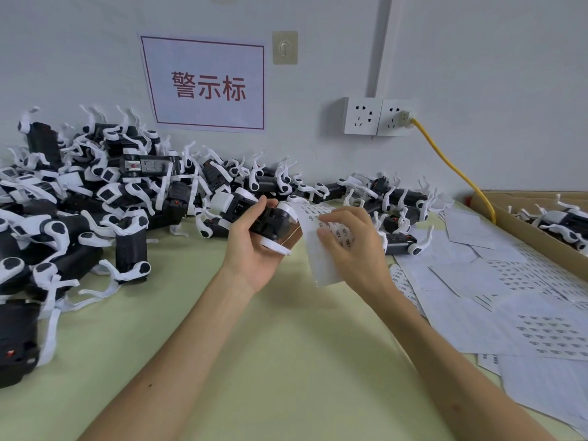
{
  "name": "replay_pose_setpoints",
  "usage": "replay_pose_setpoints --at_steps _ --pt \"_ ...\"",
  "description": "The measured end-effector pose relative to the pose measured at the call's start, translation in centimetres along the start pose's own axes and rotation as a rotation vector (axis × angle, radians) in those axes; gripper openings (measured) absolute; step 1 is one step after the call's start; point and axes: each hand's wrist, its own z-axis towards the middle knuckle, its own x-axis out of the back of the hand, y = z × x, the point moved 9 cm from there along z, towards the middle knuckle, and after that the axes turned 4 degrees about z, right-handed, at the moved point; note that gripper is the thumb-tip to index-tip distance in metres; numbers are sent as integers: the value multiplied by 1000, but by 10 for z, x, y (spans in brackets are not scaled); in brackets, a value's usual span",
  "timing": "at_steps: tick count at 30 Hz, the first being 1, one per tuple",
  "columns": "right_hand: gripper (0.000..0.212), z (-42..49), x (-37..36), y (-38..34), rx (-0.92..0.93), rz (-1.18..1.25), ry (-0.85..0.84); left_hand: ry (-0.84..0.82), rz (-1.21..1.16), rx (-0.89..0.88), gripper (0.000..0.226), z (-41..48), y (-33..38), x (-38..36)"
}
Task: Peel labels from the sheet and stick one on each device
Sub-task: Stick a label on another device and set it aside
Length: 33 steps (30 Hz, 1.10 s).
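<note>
Device (267, 221) sits in the left grip (251, 249), fingers curled round its black body, held above the surface (286, 345) near centre. The label sheet (324, 268) is right beside it, apparently touching its end. The right grip (353, 246) pinches the sheet, fingertips on the printed rows; prob. mid-peel, no freed label visible. Loose sheets (477, 281), some w/ blank gaps, lie spread at right. Cardboard box (525, 227) at far right holds a few devices, likely finished. Big pile (95, 202) at left & along the wall looks undone, tho labels there are too small to tell. Judged well under half done.
</note>
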Motion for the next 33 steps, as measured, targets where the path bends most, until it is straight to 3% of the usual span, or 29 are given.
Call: replay_pose_setpoints --at_steps 4,10,24,33 --pt "19 1 7 -1 6 -9 48 -91 -46 40 28 0 -4 -8" --pt "27 0 9 -1 -5 -11 74 -150 -57 84 26 -1 -7 -14" --pt "22 1 23 1 -92 -37 151 -263 257 111 23 -14 -15 -31" --pt "24 3 20 2 -74 -101 132 -86 416 82 45 -13 -17 -23"
